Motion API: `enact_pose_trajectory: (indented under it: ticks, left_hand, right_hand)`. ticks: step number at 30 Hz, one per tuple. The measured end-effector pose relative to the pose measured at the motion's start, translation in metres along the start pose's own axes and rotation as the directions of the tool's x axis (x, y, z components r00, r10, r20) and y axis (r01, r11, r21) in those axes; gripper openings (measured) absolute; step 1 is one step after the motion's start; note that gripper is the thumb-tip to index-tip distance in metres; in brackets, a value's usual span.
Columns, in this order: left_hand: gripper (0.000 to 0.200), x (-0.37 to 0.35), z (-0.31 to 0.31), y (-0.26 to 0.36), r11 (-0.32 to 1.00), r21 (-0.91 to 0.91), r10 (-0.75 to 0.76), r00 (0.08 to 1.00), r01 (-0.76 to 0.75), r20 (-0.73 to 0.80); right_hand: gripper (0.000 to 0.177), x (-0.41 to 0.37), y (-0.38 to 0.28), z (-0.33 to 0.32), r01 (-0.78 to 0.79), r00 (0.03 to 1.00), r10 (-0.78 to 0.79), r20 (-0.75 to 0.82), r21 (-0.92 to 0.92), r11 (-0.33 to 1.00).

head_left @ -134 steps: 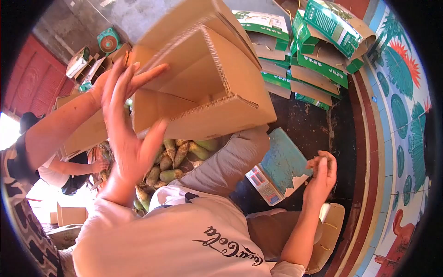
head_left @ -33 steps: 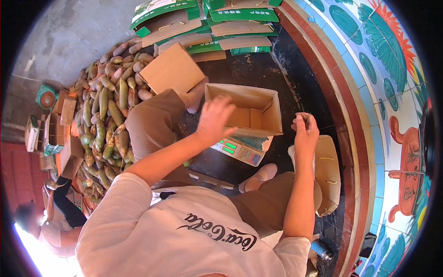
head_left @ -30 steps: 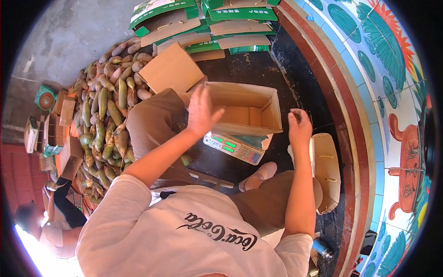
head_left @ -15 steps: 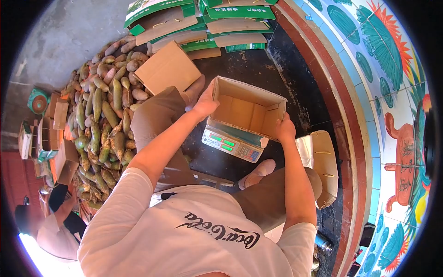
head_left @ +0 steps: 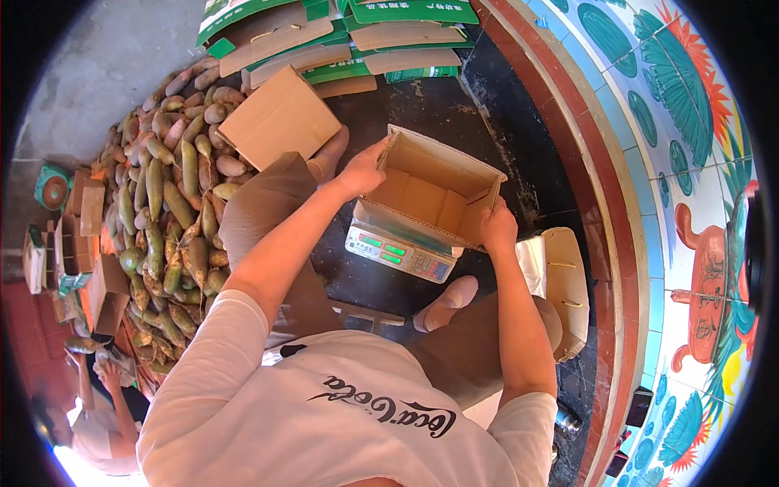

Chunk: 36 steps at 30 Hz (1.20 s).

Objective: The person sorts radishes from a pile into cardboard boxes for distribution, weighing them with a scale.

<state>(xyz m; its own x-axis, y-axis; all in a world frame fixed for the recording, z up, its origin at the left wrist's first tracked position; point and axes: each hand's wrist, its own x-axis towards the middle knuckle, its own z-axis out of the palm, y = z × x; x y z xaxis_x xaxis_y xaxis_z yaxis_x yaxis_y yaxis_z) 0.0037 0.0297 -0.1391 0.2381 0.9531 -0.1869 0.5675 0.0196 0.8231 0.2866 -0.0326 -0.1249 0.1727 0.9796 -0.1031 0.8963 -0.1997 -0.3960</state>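
An open, empty cardboard box (head_left: 434, 191) is between my hands, over a digital scale (head_left: 399, 252) with lit green displays. My left hand (head_left: 363, 169) grips the box's left edge. At its right edge, my right hand (head_left: 497, 224) is closed on the cardboard. The scale's keypad and front panel show below the box; its top is mostly hidden by the box.
Long green and brown root vegetables (head_left: 174, 195) lie piled at left, beside a brown carton (head_left: 280, 118). Green-and-white cartons (head_left: 406, 36) are stacked at the top. Another carton (head_left: 565, 284) stands at right. Another person (head_left: 101, 422) is at lower left.
The box has tilted a little and shows more of its inner right wall, with both hands still on it. The view has shifted slightly. The other person's hands are now raised.
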Motion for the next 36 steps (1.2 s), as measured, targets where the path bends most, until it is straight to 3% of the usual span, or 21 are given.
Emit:
enact_pose_trajectory:
  ticks: [4,7,10,12,15,18,21,24,27,28,31,33,36]
  left_hand:
    - [0.071,0.0,0.004,-0.003,1.0,0.0,0.011,0.979,-0.011,-0.205]
    - [0.071,0.013,0.007,-0.023,0.949,-0.316,-0.068,0.969,-0.01,-0.236]
    - [0.077,0.017,0.0,-0.016,0.974,-0.223,-0.098,0.953,0.033,-0.287]
    - [0.08,0.026,-0.007,-0.015,0.972,-0.232,-0.08,0.969,0.024,-0.234]
    - [0.082,0.033,-0.011,-0.006,0.957,-0.288,-0.088,0.986,0.044,-0.142]
    - [0.078,0.039,-0.012,0.009,0.946,-0.317,-0.085,0.994,0.062,-0.061]
    - [0.07,0.045,-0.007,0.005,0.984,-0.172,-0.062,0.993,0.045,-0.097]
    - [0.063,0.046,0.001,-0.007,0.997,-0.075,0.017,0.984,-0.03,-0.175]
    - [0.058,0.032,0.005,0.006,1.0,0.026,0.016,0.985,-0.011,-0.172]
    - [0.057,0.031,0.01,0.006,0.998,0.042,0.048,0.982,-0.041,-0.182]
    - [0.056,0.029,0.011,0.01,0.995,0.034,0.097,0.984,-0.093,-0.151]
    - [0.055,0.031,0.01,0.005,0.988,0.008,0.154,0.983,-0.154,-0.101]
    - [0.055,0.033,0.01,-0.001,0.975,0.11,0.21,0.968,-0.196,-0.136]
  right_hand:
    - [0.04,-0.001,0.001,0.002,-0.019,1.0,0.019,-0.003,-0.004,1.0]
    - [0.04,-0.001,-0.001,0.003,-0.068,0.993,0.071,0.091,-0.03,0.997]
    - [0.043,0.0,-0.006,-0.006,-0.113,0.983,0.117,0.142,-0.032,0.993]
    - [0.048,0.002,-0.007,-0.007,-0.162,0.972,0.169,0.164,-0.056,0.985]
    - [0.057,0.003,-0.012,-0.012,-0.106,0.993,0.106,-0.044,0.007,0.994]
    - [0.065,0.013,-0.015,-0.014,-0.061,0.992,0.067,-0.104,0.061,0.996]
    - [0.066,0.025,-0.02,-0.014,0.22,0.928,-0.276,-0.25,-0.232,0.948]
    - [0.064,0.041,-0.045,-0.01,0.362,0.866,-0.438,-0.241,-0.302,0.882]
    - [0.06,0.06,-0.064,0.013,0.494,0.838,-0.522,-0.158,-0.186,0.849]
    - [0.044,0.062,-0.068,0.02,0.489,0.82,-0.534,-0.205,-0.233,0.841]
    - [0.025,0.066,-0.063,0.026,0.448,0.885,-0.465,-0.038,-0.207,0.87]
    - [0.018,0.069,-0.053,0.022,0.54,0.821,-0.563,-0.1,-0.188,0.821]
    - [0.014,0.075,-0.049,0.024,0.62,0.75,-0.648,-0.135,-0.2,0.759]
